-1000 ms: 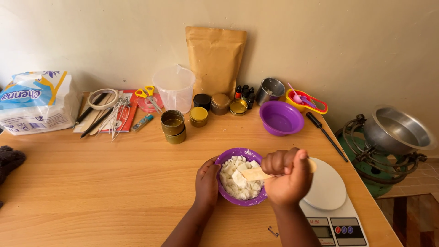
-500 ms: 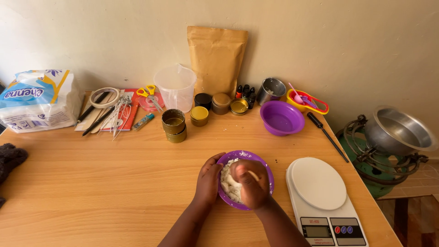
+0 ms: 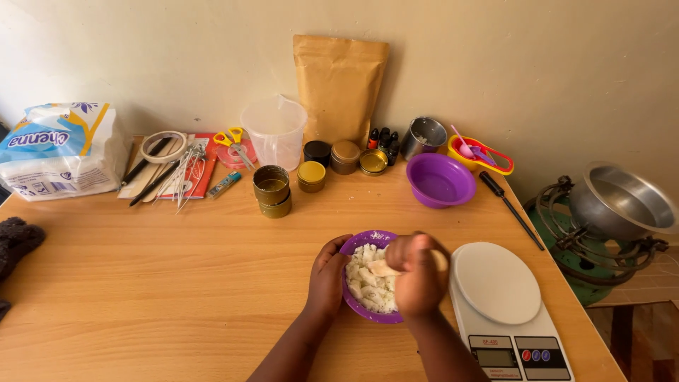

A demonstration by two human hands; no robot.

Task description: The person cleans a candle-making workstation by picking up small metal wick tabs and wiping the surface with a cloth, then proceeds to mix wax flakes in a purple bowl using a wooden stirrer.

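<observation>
Resting at the near right of the wooden table (image 3: 141, 283), a small purple bowl (image 3: 362, 240) of white chunks (image 3: 368, 283) is cupped on its left side by the left hand (image 3: 327, 279). Over the bowl, the right hand (image 3: 419, 279) is closed on a pale wooden stick (image 3: 382, 268), with a white kitchen scale (image 3: 502, 304) just right. Farther back stand an empty purple bowl (image 3: 440, 180), small tins (image 3: 272, 189) and a brown paper pouch (image 3: 339, 85) against the wall.

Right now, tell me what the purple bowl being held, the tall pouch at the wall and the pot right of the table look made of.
Purple bowl: likely plastic, with a smooth, even colour and a thin rim.
Tall pouch: looks like brown kraft paper, matte and creased.
Pot: metal, probably steel or aluminium, silvery with a bright sheen.
</observation>
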